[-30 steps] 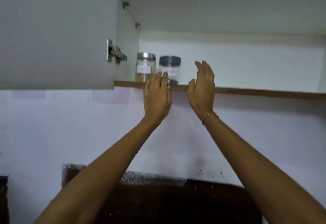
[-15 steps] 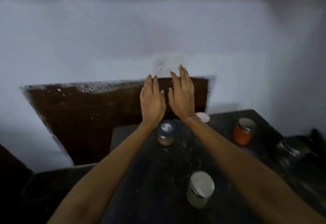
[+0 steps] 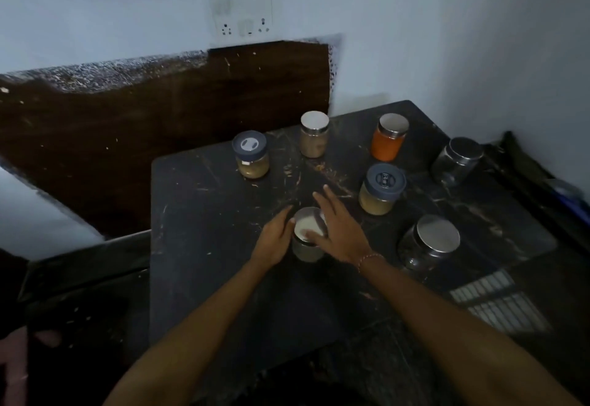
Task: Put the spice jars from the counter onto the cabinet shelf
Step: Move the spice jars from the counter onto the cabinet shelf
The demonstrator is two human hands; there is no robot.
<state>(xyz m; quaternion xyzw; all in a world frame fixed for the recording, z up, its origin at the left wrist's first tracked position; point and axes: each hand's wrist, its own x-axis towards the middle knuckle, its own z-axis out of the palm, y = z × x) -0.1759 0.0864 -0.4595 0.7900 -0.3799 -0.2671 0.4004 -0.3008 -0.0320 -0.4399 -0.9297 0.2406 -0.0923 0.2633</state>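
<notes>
Several spice jars stand on the dark counter (image 3: 204, 214). My two hands close in on a steel-lidded jar (image 3: 307, 250) near the counter's middle. My left hand (image 3: 274, 241) lies against the jar's left side with fairly straight fingers. My right hand (image 3: 336, 230) reaches over the lid, thumb on it, fingers stretched past it. Behind them stand a blue-lidded jar (image 3: 251, 158), a steel-lidded beige jar (image 3: 314, 137) and an orange jar (image 3: 389, 141). To the right are another blue-lidded jar (image 3: 381, 190) and two dark steel-lidded jars (image 3: 457, 159) (image 3: 429, 246). The cabinet shelf is out of view.
A white wall with a socket panel (image 3: 242, 16) rises behind the counter, above a dark brown backsplash (image 3: 159, 124). A lower dark surface (image 3: 83, 278) lies to the left. Striped light reflections (image 3: 501, 306) mark the counter's near right.
The view dropped from the open cabinet shelf to the counter. Both hands came down from the shelf edge and now meet at the steel-lidded jar.
</notes>
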